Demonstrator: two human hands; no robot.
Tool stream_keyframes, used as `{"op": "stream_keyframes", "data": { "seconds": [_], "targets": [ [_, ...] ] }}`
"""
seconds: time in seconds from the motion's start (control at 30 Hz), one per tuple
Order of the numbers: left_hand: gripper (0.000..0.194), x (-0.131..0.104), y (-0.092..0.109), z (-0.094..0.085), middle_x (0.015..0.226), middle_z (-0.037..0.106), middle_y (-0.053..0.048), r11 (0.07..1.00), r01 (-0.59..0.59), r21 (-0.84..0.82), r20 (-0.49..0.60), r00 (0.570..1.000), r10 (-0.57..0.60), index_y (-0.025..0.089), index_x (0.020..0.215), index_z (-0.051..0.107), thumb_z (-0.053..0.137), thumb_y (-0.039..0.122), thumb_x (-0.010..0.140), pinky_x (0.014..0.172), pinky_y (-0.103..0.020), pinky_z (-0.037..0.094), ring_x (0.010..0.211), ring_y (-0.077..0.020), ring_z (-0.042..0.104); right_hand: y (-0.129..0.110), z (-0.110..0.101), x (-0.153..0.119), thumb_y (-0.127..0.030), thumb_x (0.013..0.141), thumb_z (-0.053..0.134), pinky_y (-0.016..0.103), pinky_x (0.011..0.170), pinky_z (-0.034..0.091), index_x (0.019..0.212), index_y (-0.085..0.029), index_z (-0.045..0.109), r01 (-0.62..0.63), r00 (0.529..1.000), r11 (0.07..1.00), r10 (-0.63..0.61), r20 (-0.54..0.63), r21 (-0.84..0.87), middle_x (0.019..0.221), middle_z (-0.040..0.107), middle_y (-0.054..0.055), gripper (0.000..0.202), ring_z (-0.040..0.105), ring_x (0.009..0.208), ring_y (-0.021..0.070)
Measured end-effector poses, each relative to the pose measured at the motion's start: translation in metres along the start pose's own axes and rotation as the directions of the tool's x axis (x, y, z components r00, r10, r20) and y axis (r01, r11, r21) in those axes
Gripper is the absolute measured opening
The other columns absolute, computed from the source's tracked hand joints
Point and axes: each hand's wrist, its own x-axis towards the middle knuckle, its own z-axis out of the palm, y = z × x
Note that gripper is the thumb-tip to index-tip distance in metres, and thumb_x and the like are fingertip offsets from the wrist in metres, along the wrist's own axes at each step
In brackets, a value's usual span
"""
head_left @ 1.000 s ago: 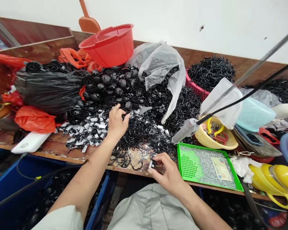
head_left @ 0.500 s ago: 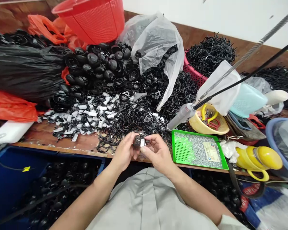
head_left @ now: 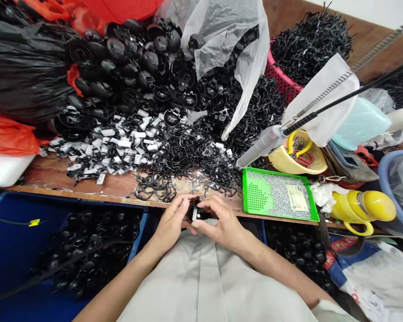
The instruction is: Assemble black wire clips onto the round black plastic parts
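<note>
Both hands meet at the table's front edge, around one small black part with a white piece (head_left: 195, 213). My left hand (head_left: 173, 222) is closed on its left side, and the fingers hide much of it. On the right side, my right hand (head_left: 219, 218) grips the same part between thumb and fingers. Just beyond the hands lie loose thin black clips (head_left: 157, 187). A pile of white-and-black pieces (head_left: 124, 143) spreads to the left. The green tray (head_left: 244, 192) of small metal pieces is right of my right hand.
A grey electric screwdriver (head_left: 260, 145) hangs above the green tray. Round black shells (head_left: 151, 60) are heaped at the back. At the right stand a yellow bowl (head_left: 282, 161) with tools and a yellow bottle (head_left: 362, 205). Blue bins (head_left: 6, 241) sit below the table edge.
The view has tilted down, so the table items appear higher. My hands have come closer to the body with the black part, which is turned and more covered by the fingers.
</note>
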Motion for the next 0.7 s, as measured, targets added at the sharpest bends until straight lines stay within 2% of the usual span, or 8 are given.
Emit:
{"op": "stream_keyframes", "data": {
  "seconds": [0.13, 0.23, 0.3, 0.37, 0.53, 0.63, 0.7],
  "targets": [
    [0.041, 0.001, 0.002, 0.002, 0.098, 0.061, -0.003, 1.000, -0.024, 0.013, -0.001, 1.000, 0.024, 0.022, 0.112, 0.057, 0.067, 0.046, 0.080, 0.051, -0.027, 0.057, 0.064, -0.0125, 0.061, -0.002, -0.003, 0.000, -0.031, 0.079, 0.072, 0.035, 0.083, 0.051, 0.104, -0.021, 0.061, -0.019, 0.999, 1.000, 0.020, 0.036, -0.018, 0.099, 0.063, 0.006, 0.030, 0.059, 0.093, 0.0200],
    [0.044, 0.004, 0.004, 0.002, 0.093, 0.061, -0.001, 0.999, -0.015, -0.030, 0.007, 1.000, 0.015, 0.025, 0.118, 0.052, 0.064, 0.046, 0.082, 0.045, -0.026, 0.055, 0.057, -0.0111, 0.061, -0.004, -0.006, 0.001, -0.031, 0.080, 0.071, 0.031, 0.077, 0.052, 0.107, -0.022, 0.060, -0.032, 0.999, 0.999, 0.031, 0.010, 0.034, 0.102, 0.061, 0.006, 0.031, 0.058, 0.093, 0.0186],
    [0.042, 0.005, 0.003, 0.003, 0.086, 0.061, 0.000, 0.999, 0.031, -0.014, 0.066, 0.997, -0.030, 0.026, 0.117, 0.052, 0.063, 0.047, 0.082, 0.043, -0.025, 0.053, 0.053, -0.0117, 0.061, -0.003, -0.007, 0.001, -0.031, 0.081, 0.071, 0.031, 0.077, 0.053, 0.109, -0.021, 0.060, -0.023, 0.999, 0.999, 0.024, -0.042, 0.025, 0.103, 0.061, 0.007, 0.032, 0.058, 0.093, 0.0188],
    [0.035, 0.004, 0.002, 0.004, 0.082, 0.061, 0.001, 0.996, 0.081, 0.028, 0.140, 0.987, -0.084, 0.024, 0.108, 0.055, 0.062, 0.047, 0.083, 0.041, -0.023, 0.051, 0.052, -0.0123, 0.062, -0.001, -0.006, 0.000, -0.031, 0.082, 0.070, 0.033, 0.078, 0.053, 0.109, -0.022, 0.060, -0.004, 0.999, 0.999, 0.003, -0.041, -0.039, 0.100, 0.061, 0.007, 0.030, 0.059, 0.091, 0.0195],
    [0.025, 0.000, -0.001, 0.000, 0.086, 0.062, 0.000, 0.991, 0.111, 0.077, 0.254, 0.959, -0.127, 0.022, 0.097, 0.053, 0.066, 0.035, 0.080, 0.045, -0.023, 0.051, 0.059, -0.0139, 0.065, 0.001, -0.002, -0.007, -0.028, 0.086, 0.066, 0.039, 0.084, 0.052, 0.117, -0.021, 0.060, 0.076, 0.996, 0.978, -0.064, 0.067, -0.192, 0.102, 0.062, 0.009, 0.032, 0.060, 0.097, 0.0232],
    [0.024, -0.002, -0.003, -0.009, 0.083, 0.063, 0.000, 0.985, 0.148, 0.091, 0.302, 0.938, -0.168, 0.021, 0.094, 0.051, 0.066, 0.031, 0.079, 0.045, -0.023, 0.051, 0.059, -0.0155, 0.066, 0.001, -0.009, -0.007, -0.031, 0.086, 0.067, 0.035, 0.083, 0.054, 0.125, -0.024, 0.058, 0.110, 0.976, 0.991, -0.092, 0.198, -0.080, 0.104, 0.062, 0.008, 0.041, 0.061, 0.095, 0.0201],
    [0.027, -0.004, -0.005, -0.013, 0.085, 0.065, -0.001, 0.984, 0.160, 0.082, 0.270, 0.947, -0.176, 0.022, 0.097, 0.051, 0.067, 0.030, 0.078, 0.044, -0.023, 0.050, 0.057, -0.0155, 0.066, 0.005, -0.016, -0.001, -0.031, 0.086, 0.066, 0.032, 0.081, 0.054, 0.127, -0.025, 0.058, 0.085, 0.970, 0.996, -0.085, 0.227, 0.009, 0.105, 0.062, 0.006, 0.041, 0.062, 0.093, 0.0174]
  ]
}}
